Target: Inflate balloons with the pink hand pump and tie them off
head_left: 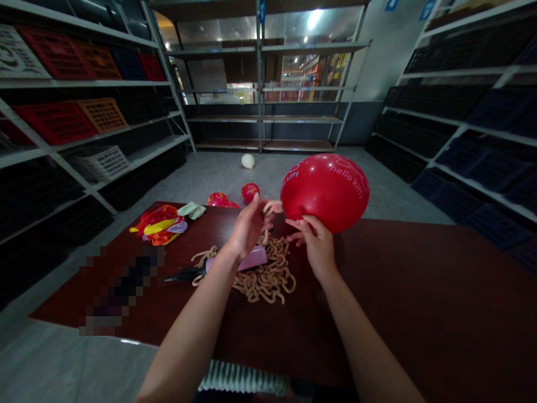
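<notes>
A large inflated red balloon with "hello kitty" lettering is above the table, its neck pinched between the fingers of my right hand. My left hand is just left of it, fingers curled round a short tan cord whose end reaches toward the balloon. Beneath my hands lies a loose heap of tan cords. A hand pump with a lilac barrel and black nozzle lies partly on the heap, half hidden by my left forearm.
Deflated coloured balloons and a pale green one lie at the table's left. Small red balloons and a white balloon are beyond it. A blurred dark patch covers the left side. Shelves with crates stand around.
</notes>
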Motion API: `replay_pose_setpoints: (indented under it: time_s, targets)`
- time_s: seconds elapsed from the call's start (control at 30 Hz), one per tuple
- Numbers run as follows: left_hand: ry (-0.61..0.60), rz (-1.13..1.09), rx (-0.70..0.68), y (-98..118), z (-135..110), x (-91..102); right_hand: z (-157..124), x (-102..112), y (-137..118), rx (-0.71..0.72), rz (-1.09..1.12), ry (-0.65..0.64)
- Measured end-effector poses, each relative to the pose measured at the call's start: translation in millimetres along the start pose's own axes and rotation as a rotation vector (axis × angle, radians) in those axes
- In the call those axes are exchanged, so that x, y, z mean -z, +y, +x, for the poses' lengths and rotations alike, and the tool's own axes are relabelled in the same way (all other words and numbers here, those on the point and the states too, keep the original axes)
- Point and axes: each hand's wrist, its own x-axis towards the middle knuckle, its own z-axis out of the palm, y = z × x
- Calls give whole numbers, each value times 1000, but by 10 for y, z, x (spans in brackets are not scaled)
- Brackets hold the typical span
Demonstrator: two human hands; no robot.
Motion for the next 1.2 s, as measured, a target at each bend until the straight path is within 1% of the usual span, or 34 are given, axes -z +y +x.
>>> replay_pose_setpoints:
  time_s: [0.03, 0.1, 0.17, 0.23, 0.3, 0.47, 0.53, 0.63, 0.77, 0.87, 1.0, 1.1, 1.13, 1.2]
  targets:
    - [-17, 83, -58, -1, -11, -1, -12, -15, -19, -4, 2, -2]
    - [-72, 274, -215, -7, -39, -9, -36, -46, -55, -20, 7, -17]
    - [-169, 446, -344, -9, -65, -18, -59, -69, -90, -33, 22, -43]
    - [-256, 578, -413, -9, -78, -20, -81, -80, -127, -45, 54, -75]
    - [-301, 659, -440, -14, -71, -5, -101, -78, -167, -64, 95, -114]
    - [-295, 618, -466, -53, -12, 69, -139, -71, -254, -109, 180, -209]
    - [-291, 671, -527, -61, -5, 69, -143, -76, -260, -115, 194, -225]
    - [-287, 810, -661, -61, -33, 18, -129, -75, -234, -107, 201, -203]
    - [-211, 885, -775, -86, -119, -74, -96, -34, -190, -72, 180, -190]
    - [-126, 870, -766, -122, -183, -144, -95, 0, -214, -72, 159, -235]
    - [-41, 746, -671, -149, -216, -233, -133, 11, -297, -73, 270, -308]
    - [-8, 637, -606, -157, -192, -242, -159, 20, -321, -72, 328, -375]
    - [-8, 618, -589, -162, -180, -233, -164, 26, -319, -73, 322, -379]
    - [-24, 611, -570, -176, -160, -211, -169, 34, -311, -67, 291, -321]
